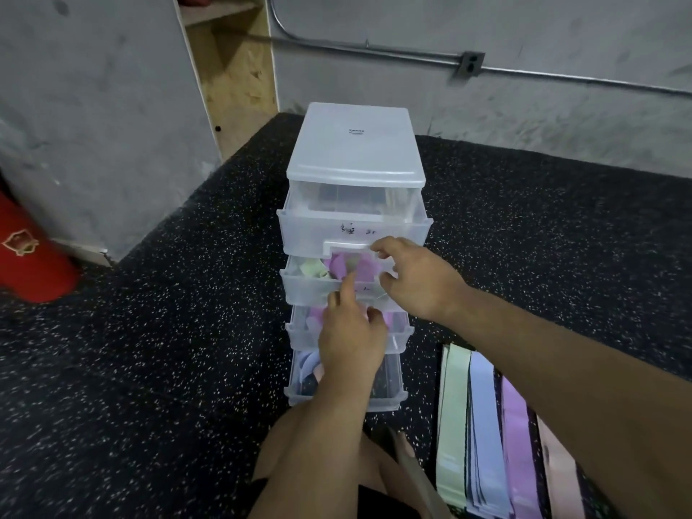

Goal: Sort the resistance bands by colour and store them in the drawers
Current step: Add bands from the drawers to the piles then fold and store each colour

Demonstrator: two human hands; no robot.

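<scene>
A translucent drawer tower (pixel 355 144) stands on the floor with all its drawers pulled out a little. The second drawer (pixel 310 286) holds green and purple bands (pixel 337 265). My left hand (pixel 352 339) lies on that drawer's front, index finger pointing up to the rim and thumb below at the handle. My right hand (pixel 415 279) is at the drawer's right side with fingers curled over the opening; whether it holds anything is hidden. Green (pixel 453 425), blue (pixel 483 436), purple (pixel 516 451) and pink bands (pixel 558 477) lie in rows on the floor at the right.
The floor (pixel 168 350) is black speckled rubber. A red cylinder (pixel 30 252) stands at the left by a grey wall corner. The third drawer (pixel 299 324) shows purple bands, the bottom drawer (pixel 303 372) blue ones. My knee is just below the tower.
</scene>
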